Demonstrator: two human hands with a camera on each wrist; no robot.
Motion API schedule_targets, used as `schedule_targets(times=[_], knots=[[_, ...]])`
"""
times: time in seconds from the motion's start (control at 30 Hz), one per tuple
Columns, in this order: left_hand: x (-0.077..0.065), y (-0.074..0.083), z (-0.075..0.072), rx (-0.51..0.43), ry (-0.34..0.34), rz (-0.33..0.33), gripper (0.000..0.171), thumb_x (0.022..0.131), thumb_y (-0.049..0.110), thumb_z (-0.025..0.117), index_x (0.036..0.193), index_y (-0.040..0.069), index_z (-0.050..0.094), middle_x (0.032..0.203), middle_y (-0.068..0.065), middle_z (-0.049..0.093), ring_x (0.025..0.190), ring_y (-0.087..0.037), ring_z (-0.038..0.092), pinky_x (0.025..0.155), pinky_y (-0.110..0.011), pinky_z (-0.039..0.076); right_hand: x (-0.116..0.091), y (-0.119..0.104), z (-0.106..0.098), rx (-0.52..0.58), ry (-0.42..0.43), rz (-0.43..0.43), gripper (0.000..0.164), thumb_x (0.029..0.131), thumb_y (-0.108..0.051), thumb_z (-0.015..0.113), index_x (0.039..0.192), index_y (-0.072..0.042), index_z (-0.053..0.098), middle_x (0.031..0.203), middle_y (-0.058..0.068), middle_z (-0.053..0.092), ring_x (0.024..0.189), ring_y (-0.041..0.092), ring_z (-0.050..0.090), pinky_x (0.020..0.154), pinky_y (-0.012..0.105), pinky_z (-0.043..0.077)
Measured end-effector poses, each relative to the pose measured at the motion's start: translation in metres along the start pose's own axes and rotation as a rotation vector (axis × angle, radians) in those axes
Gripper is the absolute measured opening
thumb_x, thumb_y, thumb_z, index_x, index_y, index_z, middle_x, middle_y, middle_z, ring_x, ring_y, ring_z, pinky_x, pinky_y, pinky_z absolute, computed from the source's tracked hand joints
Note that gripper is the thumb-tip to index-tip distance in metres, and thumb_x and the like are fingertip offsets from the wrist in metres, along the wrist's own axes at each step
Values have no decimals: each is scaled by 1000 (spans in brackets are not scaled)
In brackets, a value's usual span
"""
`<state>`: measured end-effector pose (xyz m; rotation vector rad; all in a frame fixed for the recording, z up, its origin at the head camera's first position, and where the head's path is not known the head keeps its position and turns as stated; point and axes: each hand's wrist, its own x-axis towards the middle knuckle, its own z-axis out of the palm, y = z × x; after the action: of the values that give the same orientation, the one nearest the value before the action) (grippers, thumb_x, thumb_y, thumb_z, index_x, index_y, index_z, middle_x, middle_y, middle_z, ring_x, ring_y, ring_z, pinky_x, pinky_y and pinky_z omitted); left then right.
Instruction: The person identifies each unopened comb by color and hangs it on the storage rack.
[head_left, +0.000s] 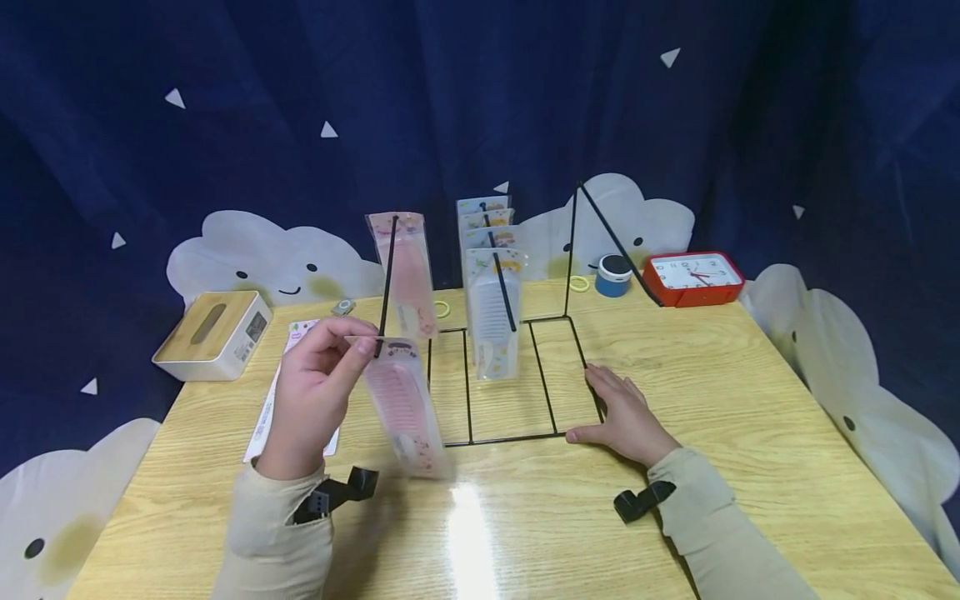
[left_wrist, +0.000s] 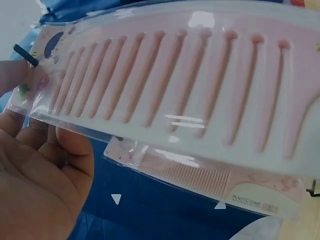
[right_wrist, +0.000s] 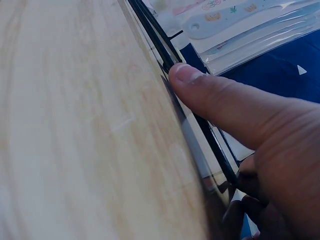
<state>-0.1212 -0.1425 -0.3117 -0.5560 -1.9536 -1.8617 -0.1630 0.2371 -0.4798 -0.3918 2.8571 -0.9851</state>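
Note:
My left hand (head_left: 318,375) pinches the top edge of a packaged pink comb (head_left: 402,404), which hangs tilted at the front end of a black hook. In the left wrist view the hook's tip (left_wrist: 25,55) pokes through the top of that package. Another packaged pink comb (head_left: 411,279) hangs farther back on the same hook. My right hand (head_left: 626,417) grips the front right corner of the black wire rack (head_left: 517,437), thumb along the front bar, fingers over the side bar. Several packaged light-coloured combs (head_left: 495,321) hang on the middle hook; the right hook (head_left: 618,242) carries nothing.
A tissue box (head_left: 213,333) stands at the left, beside a flat white package (head_left: 266,408) partly behind my left hand. Behind the rack are two yellow rings (head_left: 442,309), a blue round container (head_left: 613,277) and a red clock (head_left: 693,279). A dark curtain (head_left: 450,100) backs the table.

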Motion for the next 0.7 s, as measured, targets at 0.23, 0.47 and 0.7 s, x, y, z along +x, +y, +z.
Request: schedule_targets(times=[0.23,0.47,0.7], knots=[[15,-7,0,72,33,-49,9,97,0,62,102,-7,65,78,2,62,67,-12,48,64,-26,41,0,-1,0,-4,10,-12,116,71,-50,88,154,7,30,161,24,27,149,41,17,118,58,6],[35,-13,-2,201,9,-79,17,100,13,63,107,-2,66,75,2,57,65,-14,45,61,-27,40,-1,-2,0,-4,18,-19,115,72,-50,88,153,8,31,160,25,28,149,41,18,117,59,6],[61,-21,-5,287,-26,-46,18,101,17,62,108,1,67,74,-4,54,64,-13,43,58,-26,38,-1,-1,0,-6,24,-23,115,72,-51,87,153,8,31,160,25,28,149,42,19,117,59,7]])
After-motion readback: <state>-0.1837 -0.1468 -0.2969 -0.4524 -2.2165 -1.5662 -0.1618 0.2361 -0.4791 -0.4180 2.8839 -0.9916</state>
